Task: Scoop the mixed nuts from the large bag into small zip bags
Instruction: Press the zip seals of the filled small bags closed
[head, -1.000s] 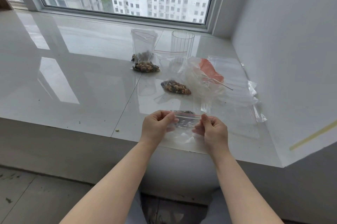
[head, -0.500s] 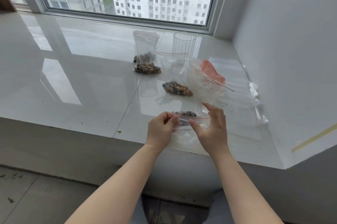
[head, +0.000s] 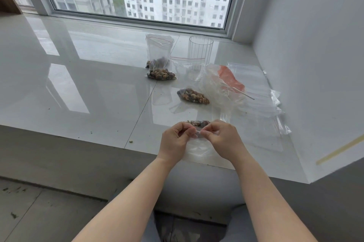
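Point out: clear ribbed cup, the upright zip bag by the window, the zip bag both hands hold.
clear ribbed cup point(head: 201, 50), head view, side wall.
upright zip bag point(head: 158, 50), head view, clear front.
held zip bag point(head: 198, 149), head view, clear lower part.

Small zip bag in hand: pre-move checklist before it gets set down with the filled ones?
1. Both hands on the bag: left hand and right hand pinch the small zip bag at its zip edge: ok.
2. Nuts inside: nuts show behind the fingers: ok.
3. Zip fully closed: hidden by fingers: cannot tell.
4. Bag supported: rests on the sill near its front edge: ok.
5. Bare sill left of the lying filled bag: ok.
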